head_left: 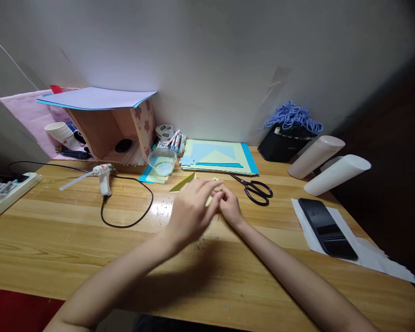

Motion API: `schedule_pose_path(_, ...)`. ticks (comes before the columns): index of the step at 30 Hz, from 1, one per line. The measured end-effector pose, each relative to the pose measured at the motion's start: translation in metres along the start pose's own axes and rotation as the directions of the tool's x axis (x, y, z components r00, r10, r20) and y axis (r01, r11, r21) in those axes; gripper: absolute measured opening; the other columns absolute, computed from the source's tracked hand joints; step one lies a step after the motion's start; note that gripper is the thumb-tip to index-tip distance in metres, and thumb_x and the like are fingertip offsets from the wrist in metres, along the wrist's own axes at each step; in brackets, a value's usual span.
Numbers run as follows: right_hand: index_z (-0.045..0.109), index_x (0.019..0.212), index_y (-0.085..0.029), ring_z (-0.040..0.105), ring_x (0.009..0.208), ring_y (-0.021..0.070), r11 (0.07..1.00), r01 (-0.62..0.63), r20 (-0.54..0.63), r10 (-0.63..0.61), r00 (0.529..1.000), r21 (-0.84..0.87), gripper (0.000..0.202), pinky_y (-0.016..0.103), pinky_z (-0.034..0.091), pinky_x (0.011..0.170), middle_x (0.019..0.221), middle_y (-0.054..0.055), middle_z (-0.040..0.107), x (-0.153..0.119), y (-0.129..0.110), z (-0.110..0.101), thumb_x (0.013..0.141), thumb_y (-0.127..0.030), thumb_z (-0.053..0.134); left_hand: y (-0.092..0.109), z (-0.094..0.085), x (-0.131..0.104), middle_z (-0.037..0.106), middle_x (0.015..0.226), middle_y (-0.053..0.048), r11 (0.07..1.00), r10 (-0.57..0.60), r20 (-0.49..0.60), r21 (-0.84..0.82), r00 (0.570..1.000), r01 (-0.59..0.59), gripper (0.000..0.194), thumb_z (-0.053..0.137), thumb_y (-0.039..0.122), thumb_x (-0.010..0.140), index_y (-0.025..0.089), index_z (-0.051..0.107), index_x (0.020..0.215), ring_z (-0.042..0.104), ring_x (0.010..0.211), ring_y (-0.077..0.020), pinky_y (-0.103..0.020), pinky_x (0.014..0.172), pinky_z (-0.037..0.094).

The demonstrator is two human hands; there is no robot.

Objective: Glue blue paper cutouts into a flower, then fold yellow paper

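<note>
My left hand [192, 208] arches over a small pale-yellow paper piece [209, 200], its thumb and fingers curled round it. From the other side my right hand [229, 206] pinches the same piece, with fingertips close to the left thumb. Most of the paper is hidden behind the left hand, so its full shape cannot be made out. Just beyond the left knuckles, a folded yellow paper strip [183, 183] shows a slanted, pointed end; whether it joins the held piece is hidden. Black-handled scissors [257, 190] lie to the right of my right hand.
A white glue gun [104, 177] with a looping black cord rests at left. Behind my hands are a clear plastic bowl [162, 161] and stacked coloured paper [224, 157]. A phone [327, 228] lies on white tissue at right, near two white cylinders. Dark specks dot the tabletop.
</note>
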State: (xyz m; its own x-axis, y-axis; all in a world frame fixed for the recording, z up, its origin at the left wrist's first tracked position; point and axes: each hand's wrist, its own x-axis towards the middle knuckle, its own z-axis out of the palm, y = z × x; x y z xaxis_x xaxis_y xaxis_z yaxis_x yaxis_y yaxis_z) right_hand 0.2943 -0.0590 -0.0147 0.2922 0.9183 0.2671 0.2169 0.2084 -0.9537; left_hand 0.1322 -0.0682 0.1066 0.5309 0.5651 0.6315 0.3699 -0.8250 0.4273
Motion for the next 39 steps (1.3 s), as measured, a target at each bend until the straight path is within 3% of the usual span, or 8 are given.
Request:
schedule_pose_path(2,0.050,0.069,-0.018,0.042,0.057,0.0106,0.999,0.024,0.017,-0.024,1.000,-0.025,0.023,0.023,0.034,0.055,0.061,-0.003,0.045,-0.003,-0.004,0.001,0.079,-0.037,0.056,-0.031,0.019,0.010,0.064,0.096,-0.010,0.989,-0.121,0.189,0.108,0.974,0.102,0.028,0.045,0.034,0.087,0.016,0.059,0.102,0.058,0.090,-0.0215,-0.034,0.078,0.044)
schedule_pose_path(4,0.052,0.068,-0.017,0.040,0.056,0.0104,0.998,0.028,0.053,-0.026,0.998,-0.048,0.023,0.023,0.032,0.054,0.061,-0.003,0.045,-0.005,-0.007,0.001,0.079,-0.037,0.056,-0.056,0.032,0.008,0.066,0.088,-0.010,0.964,-0.246,0.340,0.179,0.908,0.195,0.031,0.046,0.040,0.085,0.016,0.063,0.093,0.060,0.083,-0.0219,-0.031,0.071,0.043)
schedule_pose_path(6,0.052,0.068,-0.017,0.041,0.058,0.0108,0.998,0.021,0.080,-0.017,0.997,-0.051,0.024,0.023,0.033,0.055,0.062,-0.002,0.046,-0.006,-0.009,0.002,0.079,-0.038,0.056,-0.072,0.039,0.000,0.067,0.079,-0.007,0.951,-0.305,0.429,0.176,0.850,0.252,0.032,0.044,0.043,0.085,0.018,0.064,0.082,0.060,0.073,-0.0199,-0.027,0.061,0.039)
schedule_pose_path(8,0.051,0.068,-0.017,0.041,0.059,0.0109,0.999,0.006,0.098,-0.002,0.995,-0.045,0.024,0.023,0.033,0.055,0.063,-0.002,0.046,-0.005,-0.008,0.001,0.079,-0.038,0.056,-0.080,0.042,-0.007,0.067,0.074,-0.005,0.944,-0.330,0.456,0.137,0.827,0.301,0.030,0.044,0.041,0.085,0.019,0.064,0.077,0.058,0.067,-0.0176,-0.024,0.056,0.035)
schedule_pose_path(17,0.053,0.070,-0.017,0.044,0.060,0.0114,0.992,-0.130,0.141,0.127,0.982,0.007,0.024,0.023,0.034,0.055,0.065,-0.002,0.048,0.001,-0.002,0.000,0.078,-0.039,0.056,-0.100,0.069,-0.029,0.062,0.070,-0.002,0.915,-0.274,0.406,-0.168,0.872,0.366,0.029,0.041,0.034,0.087,0.016,0.061,0.076,0.053,0.065,-0.0139,-0.023,0.059,0.035)
schedule_pose_path(32,0.054,0.074,-0.018,0.052,0.062,0.0106,0.978,-0.193,0.112,0.184,0.976,0.075,0.019,0.022,0.039,0.056,0.068,-0.002,0.055,0.002,0.000,0.000,0.075,-0.035,0.061,-0.098,0.071,-0.033,0.063,0.070,-0.001,0.894,-0.326,0.363,-0.181,0.873,0.409,0.027,0.043,0.035,0.086,0.017,0.062,0.076,0.054,0.064,-0.0130,-0.023,0.060,0.036)
schedule_pose_path(35,0.049,0.081,-0.019,0.055,0.055,0.0109,0.941,-0.300,0.206,0.266,0.942,0.155,0.027,0.023,0.044,0.050,0.068,-0.002,0.059,0.000,-0.002,0.000,0.070,-0.038,0.065,-0.095,0.069,-0.032,0.062,0.069,-0.001,0.869,-0.383,0.286,-0.210,0.878,0.448,0.028,0.042,0.036,0.087,0.017,0.060,0.075,0.053,0.063,-0.0126,-0.023,0.058,0.036)
schedule_pose_path(39,0.052,0.081,-0.017,0.056,0.046,0.0113,0.923,-0.370,0.366,0.308,0.878,0.111,0.030,0.023,0.045,0.044,0.061,-0.001,0.061,-0.002,-0.007,-0.001,0.068,-0.039,0.067,-0.090,0.065,-0.032,0.063,0.072,-0.001,0.848,-0.405,0.223,-0.272,0.887,0.456,0.028,0.043,0.036,0.086,0.017,0.059,0.074,0.054,0.065,-0.0128,-0.022,0.059,0.037)
